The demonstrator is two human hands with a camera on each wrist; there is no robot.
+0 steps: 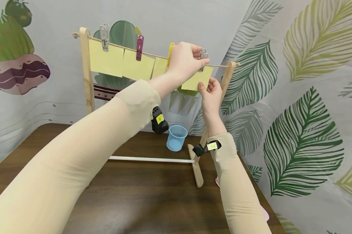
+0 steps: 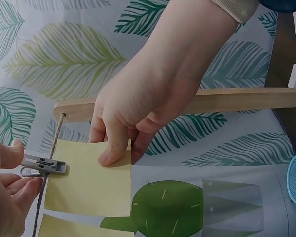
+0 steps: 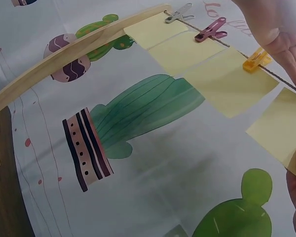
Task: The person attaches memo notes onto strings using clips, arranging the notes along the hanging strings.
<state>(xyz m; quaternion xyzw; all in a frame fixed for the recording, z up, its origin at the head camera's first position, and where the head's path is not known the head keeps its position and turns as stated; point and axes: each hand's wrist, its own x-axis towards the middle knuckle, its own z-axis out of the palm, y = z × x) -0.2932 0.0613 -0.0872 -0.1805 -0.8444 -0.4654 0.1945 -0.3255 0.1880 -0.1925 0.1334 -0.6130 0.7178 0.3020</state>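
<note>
My left hand (image 1: 185, 61) is up at the rope (image 1: 218, 66), thumb and fingers around the handle end of a grey clothespin (image 2: 52, 166). That clothespin sits over the rope and the top edge of the rightmost yellow paper (image 2: 86, 185). Below it, my right hand (image 1: 211, 97) pinches the paper's lower edge between thumb and fingers. Further left, other yellow papers (image 1: 105, 60) hang under a grey clothespin (image 1: 104, 36), a purple clothespin (image 1: 139, 47) and a yellow clothespin (image 3: 257, 60). In the head view my left hand partly covers the paper under the yellow one.
A wooden frame, with a left post (image 1: 86, 71) and a right post (image 1: 227, 79), carries the rope. A white bar (image 1: 152, 159) runs low across it. Behind the bar, a light blue cup (image 1: 176, 139) stands on the brown table (image 1: 140, 201). Patterned cloth hangs behind.
</note>
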